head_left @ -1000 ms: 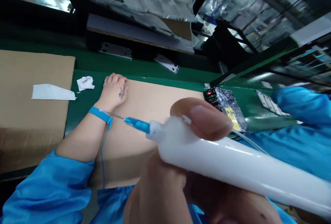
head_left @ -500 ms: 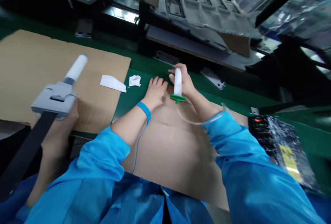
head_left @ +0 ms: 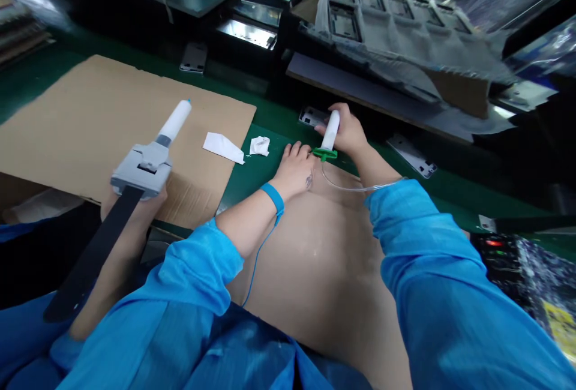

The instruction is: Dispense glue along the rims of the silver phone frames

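Observation:
In my right hand is a white dispensing syringe, its green cap facing down toward me. A clear thin tube runs from the cap toward my right sleeve. Behind the syringe lies a thin phone-sized plate, partly covered by my hand. My left hand rests palm down with fingers stretched out, at the far edge of the cardboard sheet. A blue wrist strap with a cord circles my left wrist.
At left, another person's hand holds a grey tool with a white cylinder. White paper scraps lie nearby. More plates lie beyond. A plastic-covered tray stands behind; a black box is at right.
The view has shifted, so most things appear farther right. My right hand has tilted the syringe and brought it nearer the plate behind. My left hand stays flat.

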### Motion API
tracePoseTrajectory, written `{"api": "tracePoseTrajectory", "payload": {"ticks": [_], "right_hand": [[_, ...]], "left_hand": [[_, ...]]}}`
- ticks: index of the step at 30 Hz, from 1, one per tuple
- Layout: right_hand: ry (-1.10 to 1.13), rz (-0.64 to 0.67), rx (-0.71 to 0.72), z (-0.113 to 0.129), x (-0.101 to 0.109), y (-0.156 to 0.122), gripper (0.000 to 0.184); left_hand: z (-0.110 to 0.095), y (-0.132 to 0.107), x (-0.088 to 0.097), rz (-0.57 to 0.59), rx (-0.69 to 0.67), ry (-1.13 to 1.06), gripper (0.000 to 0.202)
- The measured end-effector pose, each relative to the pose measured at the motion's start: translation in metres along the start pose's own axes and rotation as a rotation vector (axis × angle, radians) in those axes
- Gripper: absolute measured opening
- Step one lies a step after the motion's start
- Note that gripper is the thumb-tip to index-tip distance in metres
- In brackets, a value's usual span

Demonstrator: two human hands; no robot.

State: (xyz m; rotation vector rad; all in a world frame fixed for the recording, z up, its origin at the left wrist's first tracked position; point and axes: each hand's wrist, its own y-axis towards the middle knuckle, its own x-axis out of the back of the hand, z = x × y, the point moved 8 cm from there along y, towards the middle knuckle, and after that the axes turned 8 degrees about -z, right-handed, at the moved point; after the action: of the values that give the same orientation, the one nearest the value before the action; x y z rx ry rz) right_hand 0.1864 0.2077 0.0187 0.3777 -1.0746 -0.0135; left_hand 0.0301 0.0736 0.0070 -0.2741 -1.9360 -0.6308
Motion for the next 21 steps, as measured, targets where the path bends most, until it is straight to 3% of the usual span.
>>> {"api": "tracePoseTrajectory", "payload": {"ticks": [2, 5, 11, 15, 18, 21], "right_hand": [[-0.010, -0.017, -0.088, -0.006, 0.006, -0.004, 0.107], [-0.028, 0.059, -0.212, -0.017, 0.005, -0.011, 0.117], [-0.130, 0.050, -0.174, -0.032, 0.021, -0.016, 0.101], [-0.126, 0.057, -0.255, -0.053, 0.037, -0.024, 0.095], [-0.067, 0.046, -0.322, -0.064, 0.052, -0.034, 0.094], [-0.030, 0.046, -0.326, -0.059, 0.064, -0.054, 0.101]], "left_hand": [[0.000, 0.000, 0.000, -0.001, -0.001, -0.003, 0.044], [0.001, 0.001, -0.001, -0.007, 0.000, -0.004, 0.042], [0.004, 0.002, 0.000, -0.019, -0.012, -0.014, 0.038], [0.006, 0.003, 0.000, -0.013, -0.009, -0.022, 0.041], [0.007, 0.004, 0.002, -0.016, -0.010, -0.030, 0.042], [0.008, 0.007, 0.006, -0.030, 0.005, -0.040, 0.043]]}}
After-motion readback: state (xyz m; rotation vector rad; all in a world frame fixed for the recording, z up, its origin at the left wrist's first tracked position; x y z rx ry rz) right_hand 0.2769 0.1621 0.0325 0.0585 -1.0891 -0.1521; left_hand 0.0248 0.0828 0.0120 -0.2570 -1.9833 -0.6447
